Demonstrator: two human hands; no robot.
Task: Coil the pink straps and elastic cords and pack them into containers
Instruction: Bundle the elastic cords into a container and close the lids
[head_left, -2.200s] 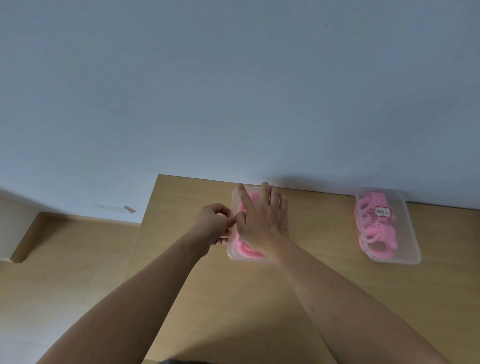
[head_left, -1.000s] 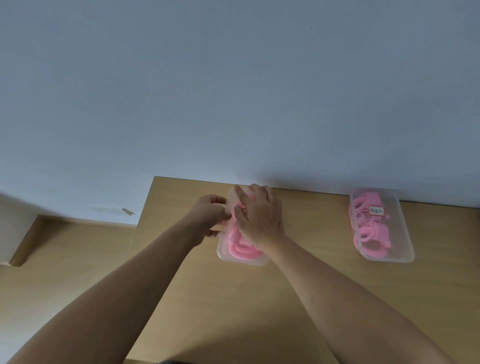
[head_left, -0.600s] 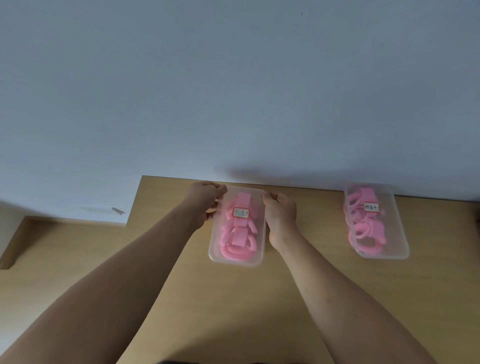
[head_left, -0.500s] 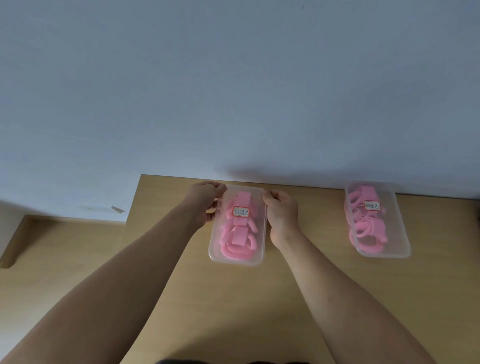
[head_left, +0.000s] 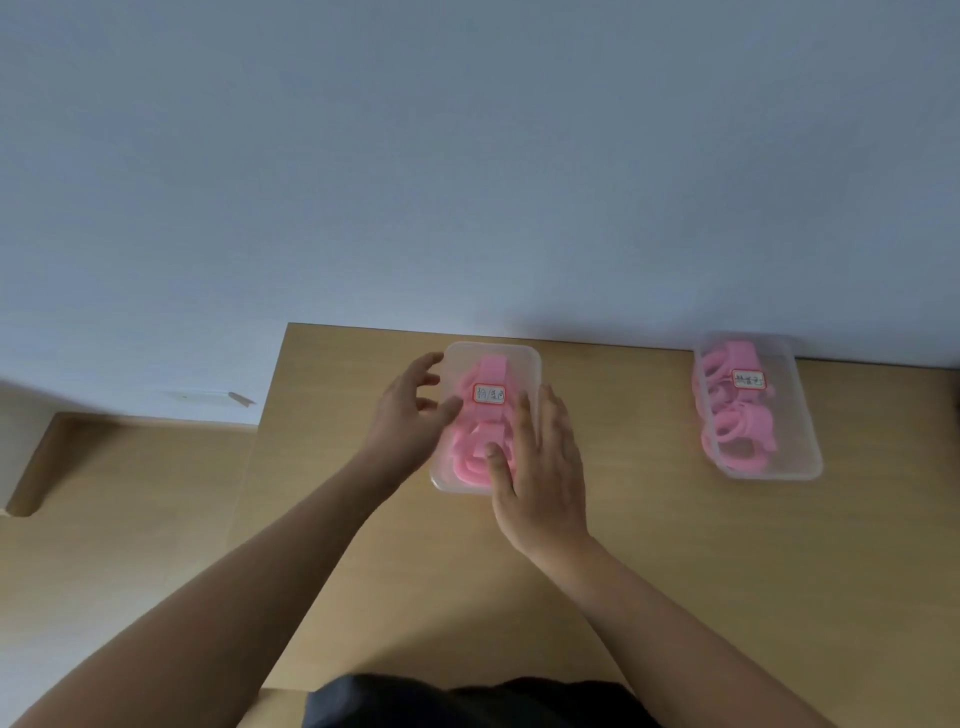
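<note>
Head view: a clear lidded box (head_left: 522, 359) lies on the table (head_left: 675, 561) near its far left corner, close to the wall (head_left: 467, 156). Pink straps (head_left: 491, 371) are packed inside it and show through the lid, which carries a small red-edged label (head_left: 489, 393).

The left hand (head_left: 410, 421) is at the box's left side. Its forearm reaches up from the lower left, and its fingers are spread and loosely curved, gripping nothing. The thumb tip overlaps the lid's left edge; whether it presses there cannot be told.

The right hand (head_left: 545, 467) lies palm down over the box's near right part. Its fingers are straight, close together and pointing away from the person, and the thumb is set on the lid over the pink coils. It is flat, not clasping anything. Its forearm comes in from the lower right.

Well apart to the right, by the wall, lies a second box (head_left: 797, 447), also lidded, with more pink coils (head_left: 737, 431) inside and a second label (head_left: 749, 379) on top.

Wooden floor (head_left: 130, 499) shows left of the table, and dark clothing (head_left: 467, 701) at the bottom edge.
</note>
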